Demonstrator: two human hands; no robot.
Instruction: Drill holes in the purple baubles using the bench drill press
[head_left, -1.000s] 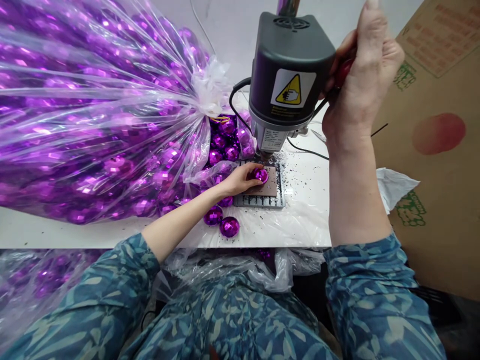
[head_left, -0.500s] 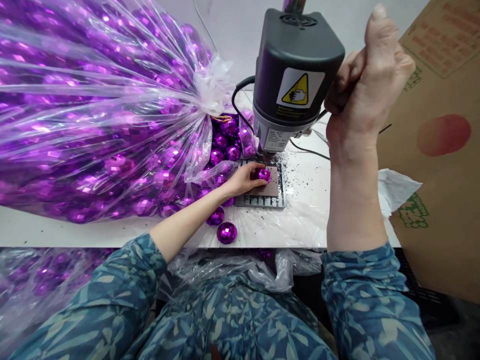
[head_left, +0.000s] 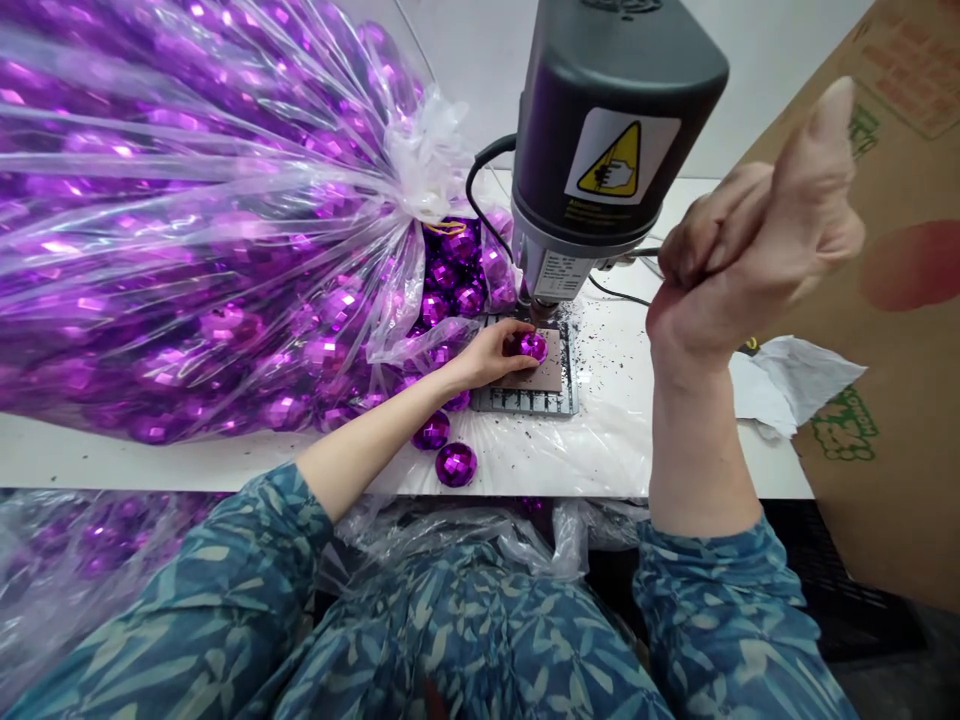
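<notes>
A grey bench drill [head_left: 611,150] with a yellow warning label stands over a slotted metal base plate [head_left: 564,395] that carries a brown pad. My left hand [head_left: 491,355] grips a faceted purple ball [head_left: 532,346] on that pad, right under the drill's spindle. My right hand [head_left: 750,265] is closed in a fist round the drill's feed lever, thumb up, to the right of the drill's head. Two loose purple balls [head_left: 456,464] lie near the table's front edge beside my left forearm.
A big clear plastic bag [head_left: 195,210] full of purple balls fills the left of the white table [head_left: 615,440]. A large cardboard box [head_left: 892,330] stands at the right, crumpled white paper [head_left: 780,380] beside it. Dark shavings speckle the table around the plate. Another bag hangs below the edge.
My right hand has swung down and towards me with the lever. The left hand keeps the ball on the pad. The view has shifted closer to the drill.
</notes>
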